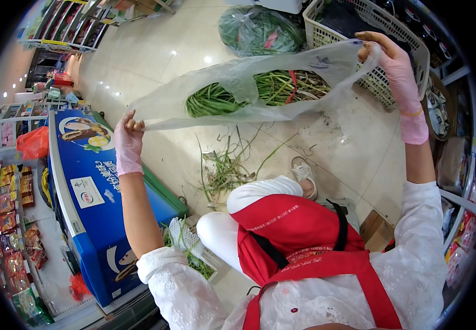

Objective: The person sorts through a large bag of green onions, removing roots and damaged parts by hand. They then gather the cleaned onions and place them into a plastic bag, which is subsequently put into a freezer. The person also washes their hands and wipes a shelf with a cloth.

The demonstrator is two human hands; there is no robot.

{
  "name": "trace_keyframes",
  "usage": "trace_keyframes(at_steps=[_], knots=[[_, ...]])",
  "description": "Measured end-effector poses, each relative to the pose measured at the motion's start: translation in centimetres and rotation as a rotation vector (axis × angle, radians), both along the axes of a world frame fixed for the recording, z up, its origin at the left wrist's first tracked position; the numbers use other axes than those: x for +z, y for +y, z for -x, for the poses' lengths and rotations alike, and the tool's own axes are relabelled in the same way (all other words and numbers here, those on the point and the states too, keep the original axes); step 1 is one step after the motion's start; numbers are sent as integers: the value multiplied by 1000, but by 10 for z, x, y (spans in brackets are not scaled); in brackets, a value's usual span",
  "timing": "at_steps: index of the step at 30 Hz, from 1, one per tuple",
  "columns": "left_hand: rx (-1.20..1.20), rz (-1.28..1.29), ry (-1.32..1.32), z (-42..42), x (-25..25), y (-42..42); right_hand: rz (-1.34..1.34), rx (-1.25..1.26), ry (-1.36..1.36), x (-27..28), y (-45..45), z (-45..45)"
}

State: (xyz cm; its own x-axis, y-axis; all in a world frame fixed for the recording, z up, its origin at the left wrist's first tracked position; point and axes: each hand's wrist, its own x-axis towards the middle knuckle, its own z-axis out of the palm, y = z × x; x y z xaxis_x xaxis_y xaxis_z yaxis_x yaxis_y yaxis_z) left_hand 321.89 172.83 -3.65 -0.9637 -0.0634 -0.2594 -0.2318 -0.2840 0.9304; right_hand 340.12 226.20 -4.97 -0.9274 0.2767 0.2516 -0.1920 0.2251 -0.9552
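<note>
A large translucent plastic bag (217,74) is stretched wide between my two gloved hands above the tiled floor. My left hand (130,136), in a pink glove with bare fingertips, pinches one end of it. At the other end my right hand (390,62), gloved the same way, grips the bag near its edge. Through the bag's opening shows a bundle of long green stalks (277,88), perhaps garlic shoots or scallions, tied with a red band (292,86). Part of the bundle is hidden behind the plastic.
Loose green trimmings (227,171) lie on the floor before my knees. Behind the bag are a filled plastic bag of greens (262,31) and a cream plastic basket (316,31). A blue freezer cabinet (98,198) stands at left, shelves of packets (460,243) at right.
</note>
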Motion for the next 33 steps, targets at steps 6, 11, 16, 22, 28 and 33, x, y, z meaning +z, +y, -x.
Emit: trace_keyframes(at_steps=[6, 11, 16, 22, 28, 33], knots=[[148, 302, -172, -24, -17, -114, -23, 165, -48, -13, -43, 55], [209, 745, -117, -69, -20, -103, -179, -25, -177, -74, 29, 163], [48, 1061, 20, -134, -1, -115, -690, -294, -305, -94, 31, 189], [-334, 1308, -98, -229, 14, -113, -549, -169, -234, -84, -26, 147], [-355, 1359, -274, -302, -3, -72, -592, 14, 265, -49, -102, 88], [-448, 1468, -87, -321, -30, -64, -494, 333, 409, -7, -195, 39]])
